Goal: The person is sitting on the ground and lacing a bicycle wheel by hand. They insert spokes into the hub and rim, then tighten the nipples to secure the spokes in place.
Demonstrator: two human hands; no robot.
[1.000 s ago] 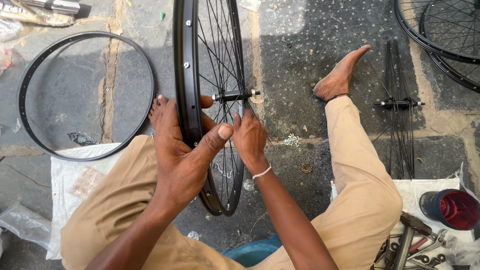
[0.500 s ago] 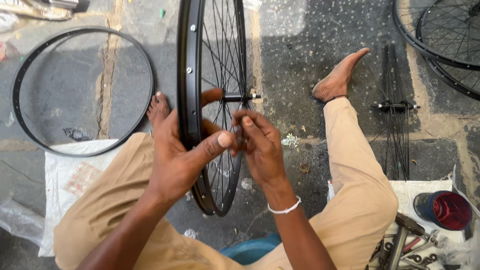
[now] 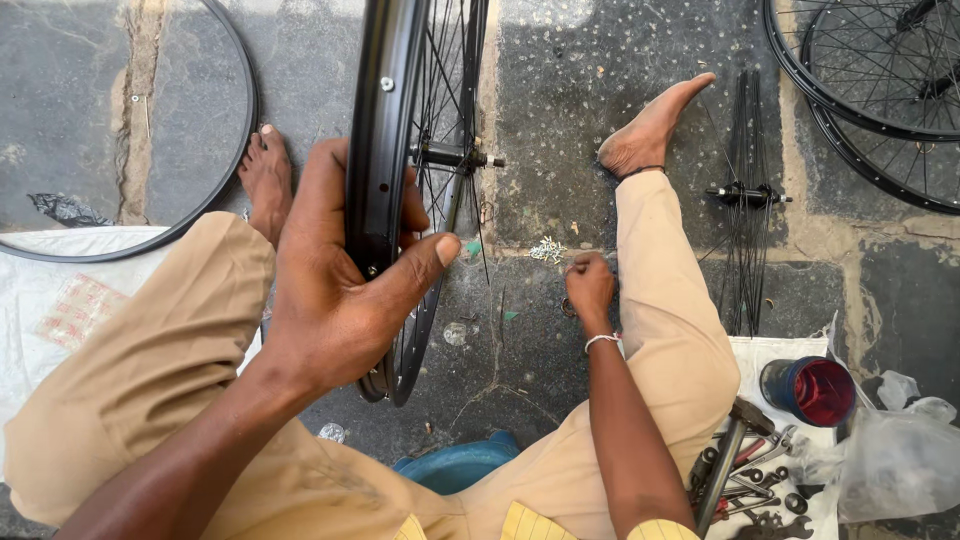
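A black spoked bicycle wheel (image 3: 385, 110) stands upright between my legs, its hub axle (image 3: 455, 157) sticking out to the right. My left hand (image 3: 340, 290) grips the rim from the left, thumb pressed across the rim's edge. My right hand (image 3: 588, 287) is down on the stone floor beside my right knee, fingers curled at a small pile of metal nipples (image 3: 547, 250). Whether it holds one is hidden.
A bare black rim (image 3: 215, 190) lies on the floor at left. A loose hub with spokes (image 3: 748, 195) stands right of my leg. More wheels (image 3: 880, 90) lie top right. A red cup (image 3: 815, 390), hammer (image 3: 725, 455) and wrenches rest on a white sheet at lower right.
My right hand has left the wheel's spokes and dropped to the floor by the pile of nipples. My left hand keeps hold of the rim.
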